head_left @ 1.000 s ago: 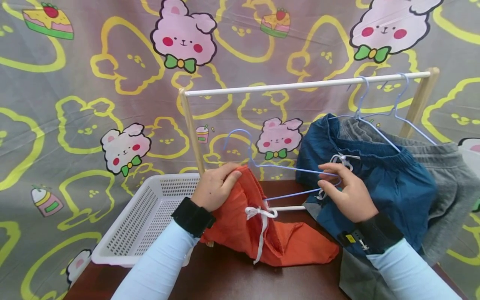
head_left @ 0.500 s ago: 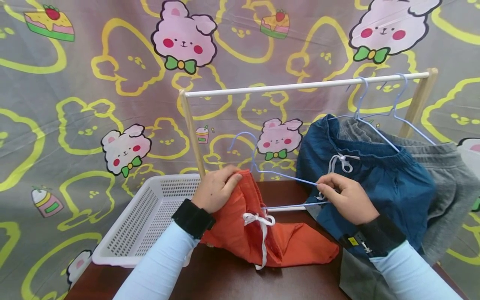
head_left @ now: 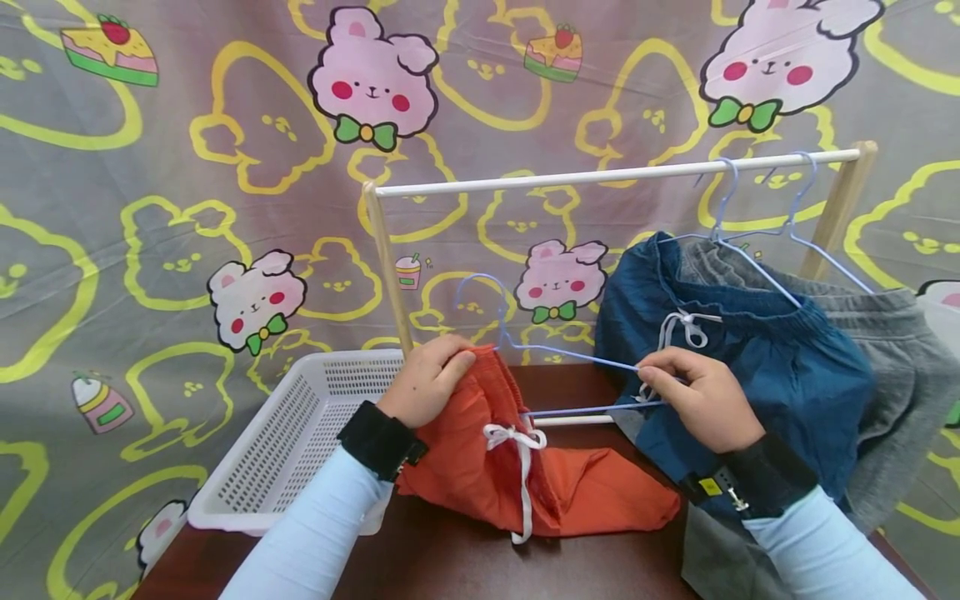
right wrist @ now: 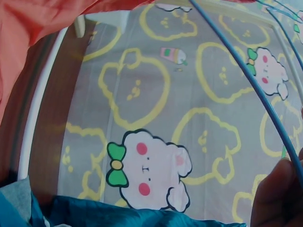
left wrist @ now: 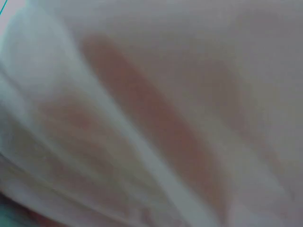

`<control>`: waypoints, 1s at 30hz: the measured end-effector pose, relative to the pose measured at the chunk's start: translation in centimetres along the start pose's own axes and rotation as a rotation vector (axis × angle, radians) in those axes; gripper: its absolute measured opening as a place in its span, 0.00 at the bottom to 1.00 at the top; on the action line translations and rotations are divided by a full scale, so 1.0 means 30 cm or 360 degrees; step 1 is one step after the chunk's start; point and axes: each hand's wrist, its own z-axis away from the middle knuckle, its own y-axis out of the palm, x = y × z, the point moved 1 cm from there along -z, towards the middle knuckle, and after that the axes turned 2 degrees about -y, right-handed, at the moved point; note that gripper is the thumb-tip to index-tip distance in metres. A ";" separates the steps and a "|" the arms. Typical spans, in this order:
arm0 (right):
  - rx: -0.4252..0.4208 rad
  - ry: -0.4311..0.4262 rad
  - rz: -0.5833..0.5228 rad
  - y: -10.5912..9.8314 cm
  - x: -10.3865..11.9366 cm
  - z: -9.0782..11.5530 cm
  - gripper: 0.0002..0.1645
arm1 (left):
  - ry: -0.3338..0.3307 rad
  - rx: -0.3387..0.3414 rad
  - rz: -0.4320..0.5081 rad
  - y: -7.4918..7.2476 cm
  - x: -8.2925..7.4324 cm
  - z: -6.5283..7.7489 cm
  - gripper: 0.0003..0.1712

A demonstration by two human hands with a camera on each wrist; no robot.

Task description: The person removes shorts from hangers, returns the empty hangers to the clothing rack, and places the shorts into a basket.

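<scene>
Just left of the orange garment (head_left: 465, 433), on the brown table (head_left: 600, 567), a white basket (head_left: 273, 450). At the orange garment's upper left, the left hand (head_left: 426, 385), partly closed, gripping the waistband with thumb in front, fingertips hidden. Held up at the waistband, with a leg on the table and a white bow (head_left: 513, 436) in front: the orange garment itself. From its waistband out to its right, a lilac-blue hanger (head_left: 573, 357), far end hidden; right of it, the right hand (head_left: 701, 400), thumb and forefinger pinched on the hanger. Farther right of the orange garment, hanging from the rack (head_left: 600, 176), a blue garment (head_left: 757, 342), then a grey one (head_left: 900, 350).
</scene>
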 end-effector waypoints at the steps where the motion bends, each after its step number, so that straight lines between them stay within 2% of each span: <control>1: -0.0011 -0.0002 -0.0018 -0.002 0.001 -0.001 0.13 | -0.0002 0.0008 0.0006 -0.002 0.002 0.001 0.10; 9: -0.0046 0.0013 -0.0114 -0.017 0.007 -0.002 0.14 | -0.0045 0.0067 -0.0033 -0.009 0.015 0.020 0.11; 16: -0.0139 0.0023 -0.0207 -0.035 0.010 -0.005 0.15 | -0.0042 0.0064 -0.0028 -0.019 0.027 0.022 0.13; 26: -0.0242 -0.0021 -0.0407 -0.062 0.012 0.006 0.15 | -0.0256 0.0058 -0.0215 -0.025 0.040 0.034 0.11; 28: -0.0251 -0.0054 -0.0501 -0.069 0.013 0.009 0.15 | -0.0281 0.0066 -0.0252 -0.023 0.047 0.036 0.11; 30: -0.0256 -0.0105 -0.0668 -0.075 0.015 0.008 0.15 | -0.0325 0.0076 -0.0284 -0.024 0.055 0.039 0.11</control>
